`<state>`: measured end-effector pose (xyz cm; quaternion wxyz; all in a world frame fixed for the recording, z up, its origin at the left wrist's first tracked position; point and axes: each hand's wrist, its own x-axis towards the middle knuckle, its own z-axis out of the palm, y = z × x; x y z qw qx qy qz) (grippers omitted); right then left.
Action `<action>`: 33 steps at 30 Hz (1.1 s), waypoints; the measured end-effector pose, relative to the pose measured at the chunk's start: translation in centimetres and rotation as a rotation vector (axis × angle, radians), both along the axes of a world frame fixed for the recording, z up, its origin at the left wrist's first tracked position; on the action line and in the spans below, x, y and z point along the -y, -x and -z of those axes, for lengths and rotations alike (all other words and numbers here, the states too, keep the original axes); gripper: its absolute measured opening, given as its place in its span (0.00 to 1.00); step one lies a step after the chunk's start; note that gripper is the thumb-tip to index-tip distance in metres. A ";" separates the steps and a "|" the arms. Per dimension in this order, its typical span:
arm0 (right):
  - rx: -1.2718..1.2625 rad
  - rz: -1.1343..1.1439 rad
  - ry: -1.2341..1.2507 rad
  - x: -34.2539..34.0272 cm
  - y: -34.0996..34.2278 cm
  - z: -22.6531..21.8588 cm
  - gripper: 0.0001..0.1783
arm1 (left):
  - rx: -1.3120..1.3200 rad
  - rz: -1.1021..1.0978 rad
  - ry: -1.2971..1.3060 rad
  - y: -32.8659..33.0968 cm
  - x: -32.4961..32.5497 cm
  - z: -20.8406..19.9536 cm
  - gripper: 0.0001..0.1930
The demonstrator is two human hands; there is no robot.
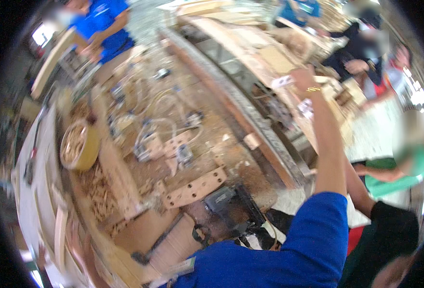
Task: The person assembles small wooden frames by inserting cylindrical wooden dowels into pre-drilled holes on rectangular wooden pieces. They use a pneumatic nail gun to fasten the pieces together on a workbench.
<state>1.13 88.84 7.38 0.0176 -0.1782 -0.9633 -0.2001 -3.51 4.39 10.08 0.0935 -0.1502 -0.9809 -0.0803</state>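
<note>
My right arm, in a blue sleeve, stretches out to the upper right. At its end my right hand (302,79), with a gold band at the wrist, is closed on a small white card (282,81) with dark marks, over the long wooden frame. A second white slip (306,108) shows beside my forearm. At the lower left my left hand (80,245) is near the curved edge of the bench, blurred, with its fingers unclear. Nearest my body lie a black power tool (226,201), a hammer (159,240) and a drilled wooden piece (196,187).
Clear hoses and metal clamps (149,141) spread over the sawdusty bench (212,115). A yellow bucket (91,150) of wooden pegs stands left, above loose pegs (101,197). A long rail (231,103) crosses beyond. Several people work around, one in green (399,175) at right.
</note>
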 end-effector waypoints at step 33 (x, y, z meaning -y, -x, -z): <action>-0.286 -1.031 0.858 63.5 26.5 15.7 0.15 | 0.632 -0.042 -1.387 1.5 3.1 8.5 0.40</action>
